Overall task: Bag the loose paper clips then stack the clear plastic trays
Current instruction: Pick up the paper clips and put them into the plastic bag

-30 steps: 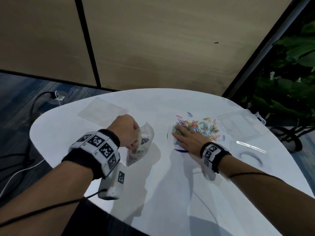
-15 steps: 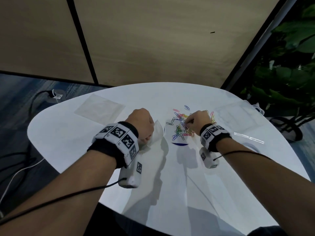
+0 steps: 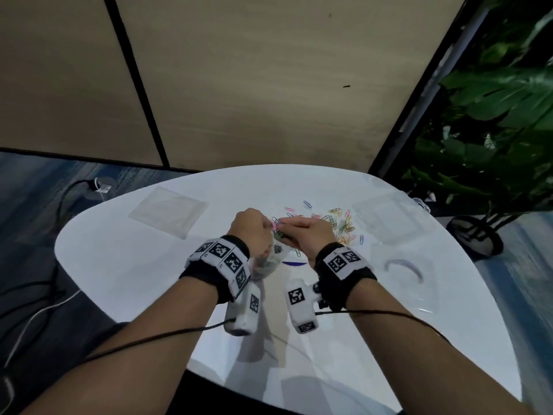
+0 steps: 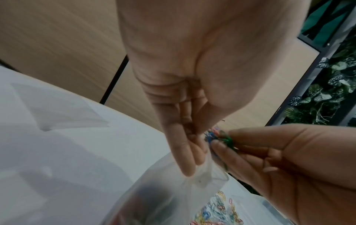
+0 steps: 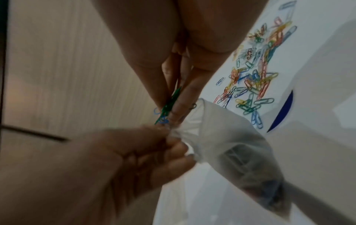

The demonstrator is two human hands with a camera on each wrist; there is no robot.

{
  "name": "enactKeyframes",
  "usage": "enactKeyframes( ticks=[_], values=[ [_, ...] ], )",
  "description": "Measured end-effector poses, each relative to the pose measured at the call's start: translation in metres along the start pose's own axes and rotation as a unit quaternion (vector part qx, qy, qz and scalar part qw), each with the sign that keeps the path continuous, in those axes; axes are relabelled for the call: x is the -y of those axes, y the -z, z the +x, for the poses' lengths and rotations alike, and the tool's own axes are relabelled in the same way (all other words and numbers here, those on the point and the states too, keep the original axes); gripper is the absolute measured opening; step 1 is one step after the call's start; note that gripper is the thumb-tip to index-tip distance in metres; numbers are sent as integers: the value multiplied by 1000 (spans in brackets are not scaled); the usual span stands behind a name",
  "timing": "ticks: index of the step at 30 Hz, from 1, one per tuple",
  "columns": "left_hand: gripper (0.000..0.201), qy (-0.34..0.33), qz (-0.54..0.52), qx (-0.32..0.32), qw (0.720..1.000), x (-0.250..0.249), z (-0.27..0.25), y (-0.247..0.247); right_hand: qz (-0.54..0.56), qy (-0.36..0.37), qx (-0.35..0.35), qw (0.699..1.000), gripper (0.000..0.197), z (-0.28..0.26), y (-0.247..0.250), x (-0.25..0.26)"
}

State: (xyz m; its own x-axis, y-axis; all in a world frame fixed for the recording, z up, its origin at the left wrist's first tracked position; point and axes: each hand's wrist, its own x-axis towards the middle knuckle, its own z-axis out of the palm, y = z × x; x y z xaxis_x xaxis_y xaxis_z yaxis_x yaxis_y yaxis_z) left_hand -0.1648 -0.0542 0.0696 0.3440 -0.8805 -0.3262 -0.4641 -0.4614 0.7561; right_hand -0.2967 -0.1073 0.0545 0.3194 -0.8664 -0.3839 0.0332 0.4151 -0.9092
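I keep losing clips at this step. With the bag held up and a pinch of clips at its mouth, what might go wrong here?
1. The left hand bunches the bag at its mouth, so the opening looks narrow; clips from the right hand may miss.
2. The pinched clips stick out between the fingers, so one may slip early.
3. Dropped clips would rejoin the loose clips on the table.

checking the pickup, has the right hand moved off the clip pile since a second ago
Yes. The right hand has lifted off the loose paper clips on the table and swung left to the bag, pinching a few clips.
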Motion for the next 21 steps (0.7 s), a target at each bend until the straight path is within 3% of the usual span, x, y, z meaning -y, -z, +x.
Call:
enactKeyframes(
  ticks=[4, 6, 9, 11, 13, 17, 19, 21],
  values=[
    [24, 0, -23, -10, 1000, -2, -3, -1, -146, 96, -19, 985, 12, -2, 4, -9],
    [23, 8, -36, -5, 999, 0, -3, 2, -289, 179, -10, 940, 9, -8, 5, -11],
    [23, -16, -12, 13, 1000, 6, 0, 4, -468, 252, 57, 845, 16, -14, 4, -11],
    [25, -39, 33, 25, 998, 8, 2, 3, -539, 249, 69, 802, 24, -10, -1, -8],
    [32, -56, 62, 27, 996, 7, 4, 0, -582, 216, 60, 782, 28, -3, -7, -8],
    [36, -79, 91, 16, 993, -3, 6, -3, -690, 161, 84, 700, 23, 4, -20, -4],
    [35, -78, 96, 18, 992, -3, 14, -1, -676, 161, 95, 713, 22, 8, -18, 2],
    [30, -75, 97, 19, 992, 0, 20, 4, -580, 180, 94, 789, 22, 13, -10, 8]
  ],
)
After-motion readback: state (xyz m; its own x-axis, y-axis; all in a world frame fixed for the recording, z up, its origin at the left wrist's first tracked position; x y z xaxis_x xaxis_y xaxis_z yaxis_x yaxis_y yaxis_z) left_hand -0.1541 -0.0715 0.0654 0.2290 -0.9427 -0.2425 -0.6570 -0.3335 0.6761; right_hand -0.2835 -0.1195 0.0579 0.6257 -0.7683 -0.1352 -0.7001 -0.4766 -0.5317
